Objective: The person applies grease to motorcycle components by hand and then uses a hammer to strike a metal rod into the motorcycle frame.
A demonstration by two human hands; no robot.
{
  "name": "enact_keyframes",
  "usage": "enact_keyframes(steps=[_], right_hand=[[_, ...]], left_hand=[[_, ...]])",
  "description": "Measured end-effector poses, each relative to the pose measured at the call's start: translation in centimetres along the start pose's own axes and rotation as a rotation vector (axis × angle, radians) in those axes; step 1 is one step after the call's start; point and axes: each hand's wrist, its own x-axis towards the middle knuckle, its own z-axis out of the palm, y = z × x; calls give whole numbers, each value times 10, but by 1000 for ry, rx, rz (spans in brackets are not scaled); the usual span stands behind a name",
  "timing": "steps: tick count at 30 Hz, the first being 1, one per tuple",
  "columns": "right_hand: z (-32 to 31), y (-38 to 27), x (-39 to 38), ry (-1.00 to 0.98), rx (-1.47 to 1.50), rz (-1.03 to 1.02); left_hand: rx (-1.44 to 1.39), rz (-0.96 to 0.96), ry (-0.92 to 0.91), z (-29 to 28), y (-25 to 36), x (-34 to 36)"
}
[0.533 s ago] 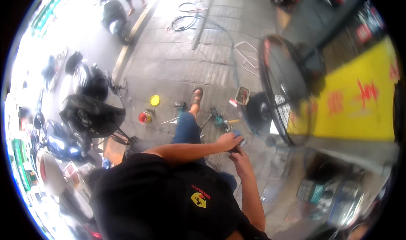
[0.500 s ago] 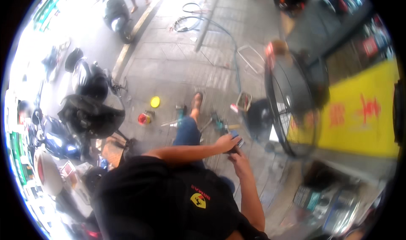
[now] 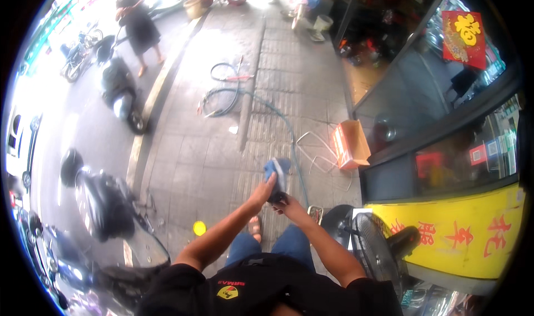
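Both of my hands meet in front of my body, above the paving. My left hand (image 3: 263,192) is closed on a dark thing with a blue, pale-edged piece (image 3: 278,171) at its far end. It looks like folded cloth or a pad, but I cannot tell its kind. My right hand (image 3: 289,206) is closed on the dark near end of the same thing, fingers wrapped and partly hidden. Below the hands are my knees in blue jeans and one sandaled foot (image 3: 254,227).
A standing fan (image 3: 374,249) is close on my right, by a yellow sign (image 3: 456,235). An open cardboard box (image 3: 350,144), a wire frame (image 3: 318,154) and a coiled hose (image 3: 219,102) lie ahead. Left are parked scooters (image 3: 103,199), a yellow lid (image 3: 199,228) and a person walking (image 3: 139,29).
My view has swung to face farther along the pavement. Both hands, still on the blue and dark thing, now extend straight ahead. More of the walking person shows.
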Motion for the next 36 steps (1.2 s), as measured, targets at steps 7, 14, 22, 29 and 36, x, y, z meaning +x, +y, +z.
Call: enact_keyframes(steps=[7, 14, 22, 29, 36], right_hand=[[-78, -98, 115, 258, 81, -96], [-155, -238, 259, -132, -119, -131], [-285, -367, 404, -121, -158, -211], [-460, -417, 532, 111, -300, -451], [-622, -530, 563, 140, -336, -127]], left_hand=[[63, 325, -334, -5, 117, 112], [846, 1009, 66, -42, 259, 254], [750, 518, -126, 1, 437, 386], [608, 612, -246, 103, 556, 591], [470, 357, -616, 224, 693, 718]])
